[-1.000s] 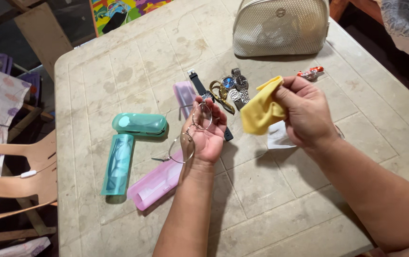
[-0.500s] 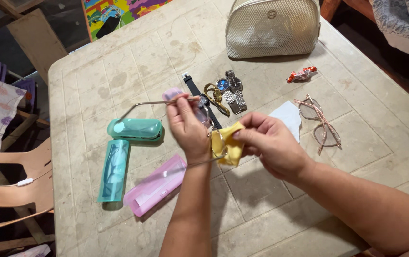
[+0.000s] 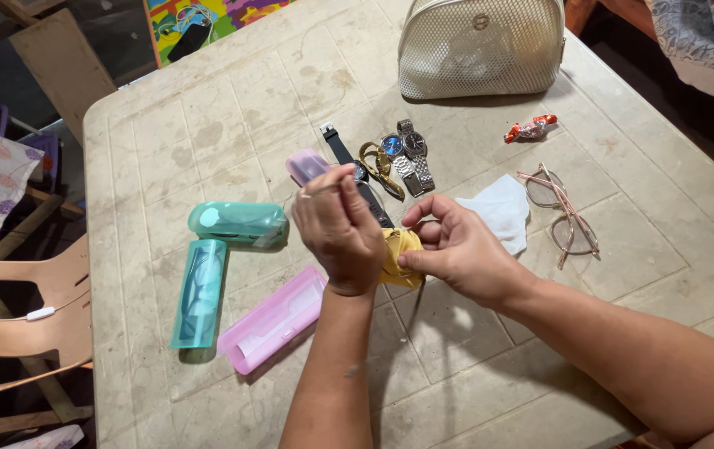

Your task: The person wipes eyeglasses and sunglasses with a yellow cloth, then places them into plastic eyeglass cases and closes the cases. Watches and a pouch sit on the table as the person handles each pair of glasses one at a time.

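Yellow cloth (image 3: 398, 254) pinched by right hand (image 3: 457, 249); left hand (image 3: 340, 229) grips wire glasses (image 3: 323, 189) beside watches (image 3: 398, 162).

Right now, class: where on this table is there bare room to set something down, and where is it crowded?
Free: the near right corner of the table, below the pink glasses, and the far left, beyond the green case. Crowded: the middle, around the watches, white cloth and both hands.

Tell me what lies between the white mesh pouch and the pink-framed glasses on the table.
Head view: one red-wrapped candy lies between white mesh pouch and pink-framed glasses; otherwise bare table.
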